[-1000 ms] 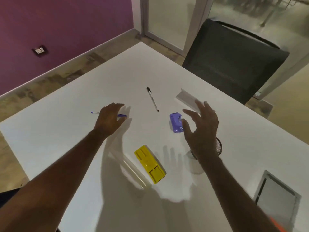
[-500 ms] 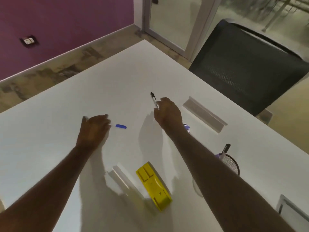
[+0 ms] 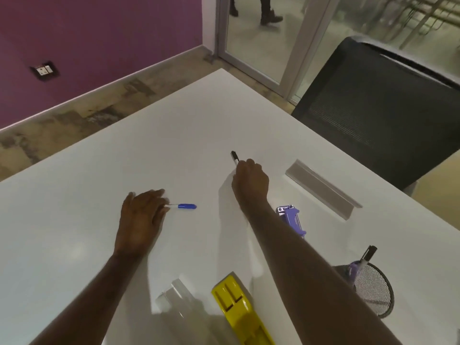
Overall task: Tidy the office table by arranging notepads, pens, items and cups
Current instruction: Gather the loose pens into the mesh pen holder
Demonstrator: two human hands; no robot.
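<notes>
Two pens point(image 3: 184, 206), both on the table point(image 3: 74, 220): my left hand point(image 3: 140, 217) seems pinched on the blue one's clear barrel, my right hand point(image 3: 251, 181) closed round the black marker point(image 3: 234, 157). Light, stiff, smooth, so I grip mid-barrel.
</notes>
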